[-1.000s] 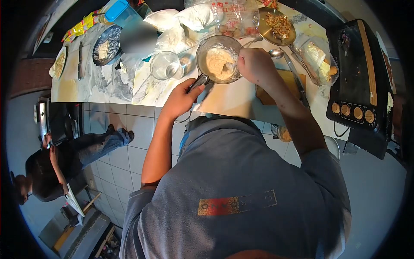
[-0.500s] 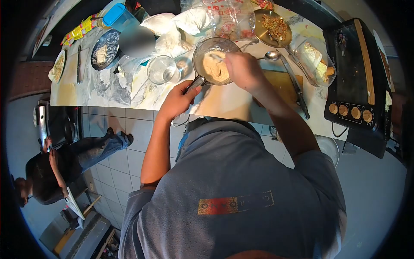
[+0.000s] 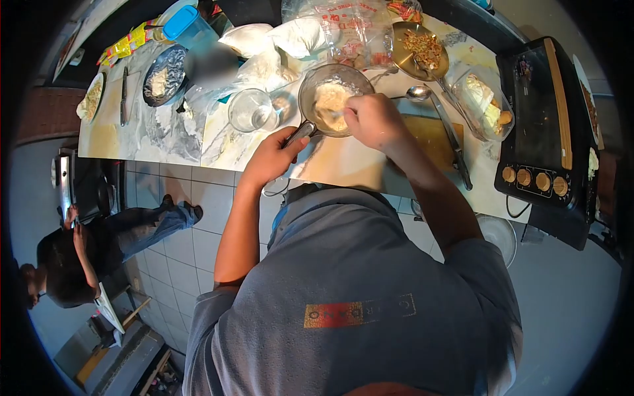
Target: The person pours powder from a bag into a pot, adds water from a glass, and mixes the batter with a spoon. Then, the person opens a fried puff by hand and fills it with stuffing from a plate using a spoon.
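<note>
My left hand point(image 3: 273, 157) is closed round the dark handle of a small saucepan point(image 3: 305, 86), holding it over the near part of the table. Pale, thick batter point(image 3: 330, 99) lies in the pan. Over the pan's right rim, my right hand point(image 3: 376, 122) is closed on a slim metal utensil point(image 3: 335, 113) dipped into the batter. The fingers hide most of it, so its exact kind does not show. A clear glass bowl point(image 3: 239, 112) stands left of the pan. To the right, a metal spoon point(image 3: 417, 93) lies near a long knife point(image 3: 456, 148).
A wooden board point(image 3: 429, 142), a frying pan point(image 3: 399, 49) with chopped food and a clear food container point(image 3: 485, 129) are on the right, before a black toaster oven point(image 3: 531, 119). Flour bags point(image 3: 297, 36) lie behind. Another person point(image 3: 72, 264) stands at far left.
My right hand has moved slightly down and right with the utensil, which has shifted from the top of the batter to its lower part. My left hand still grips the handle.
</note>
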Tool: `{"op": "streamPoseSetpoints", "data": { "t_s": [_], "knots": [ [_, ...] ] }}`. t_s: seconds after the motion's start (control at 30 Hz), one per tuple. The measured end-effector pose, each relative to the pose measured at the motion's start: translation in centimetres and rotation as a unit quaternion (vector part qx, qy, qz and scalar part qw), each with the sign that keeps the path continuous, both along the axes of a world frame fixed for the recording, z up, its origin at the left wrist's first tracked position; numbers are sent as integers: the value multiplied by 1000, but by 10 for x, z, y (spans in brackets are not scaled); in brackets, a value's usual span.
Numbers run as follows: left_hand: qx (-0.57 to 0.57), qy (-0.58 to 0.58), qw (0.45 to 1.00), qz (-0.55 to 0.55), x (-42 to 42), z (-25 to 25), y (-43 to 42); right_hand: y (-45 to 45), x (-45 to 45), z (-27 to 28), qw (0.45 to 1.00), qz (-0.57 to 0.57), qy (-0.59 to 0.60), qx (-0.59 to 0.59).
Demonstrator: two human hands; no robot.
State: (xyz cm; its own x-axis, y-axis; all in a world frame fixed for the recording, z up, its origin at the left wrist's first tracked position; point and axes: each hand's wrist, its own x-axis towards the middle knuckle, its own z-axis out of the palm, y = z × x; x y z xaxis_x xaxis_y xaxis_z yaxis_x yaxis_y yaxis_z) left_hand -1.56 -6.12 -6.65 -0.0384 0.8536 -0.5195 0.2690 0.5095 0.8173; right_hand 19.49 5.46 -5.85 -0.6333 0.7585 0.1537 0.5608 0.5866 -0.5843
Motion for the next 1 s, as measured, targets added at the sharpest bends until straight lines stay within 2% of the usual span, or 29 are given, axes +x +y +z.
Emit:
{"op": "streamPoseSetpoints", "data": {
  "t_s": [0.07, 0.17, 0.3, 0.37, 0.4, 0.47, 0.53, 0.63, 0.7, 0.73, 0.8, 0.93, 1.0],
  "knots": [
    [3, -9, 1000, -1, 0, -3, -2, 0, 9, 16, 990, -50, -134, 7],
    [-2, -5, 1000, -6, -1, -6, -2, 8, 7, 12, 988, -92, -98, 77],
    [4, -6, 1000, -1, -1, -4, -2, 5, -10, -6, 996, -64, -10, 61],
    [-13, 12, 1000, 0, -1, 1, -2, -1, -8, 2, 999, -17, -28, -20],
    [-13, 12, 1000, 2, -1, 2, -3, 1, -6, 7, 999, -15, -28, -20],
    [-7, 16, 1000, -3, -1, 3, -4, 6, 3, 17, 985, -64, -161, 21],
    [-12, 13, 1000, -7, -2, 3, -3, 9, 3, 14, 983, -92, -158, 21],
    [-19, 16, 1000, -17, -4, 6, 0, 4, -6, 1, 981, -134, -113, 88],
    [-20, 24, 999, -22, -6, 6, 1, -2, -10, -1, 998, -62, -17, 18],
    [-14, 27, 999, -24, -7, 4, 1, -5, -9, 3, 998, -65, -15, 18],
    [-8, 30, 999, -28, -9, 3, 2, -9, -1, 15, 991, -68, -115, 4],
    [-6, 33, 999, -42, -9, 5, 5, 2, 6, 18, 974, -134, -179, 23],
    [-8, 38, 998, -40, -9, 7, 7, 2, 0, 1, 984, -122, -64, 112]
  ]
}}
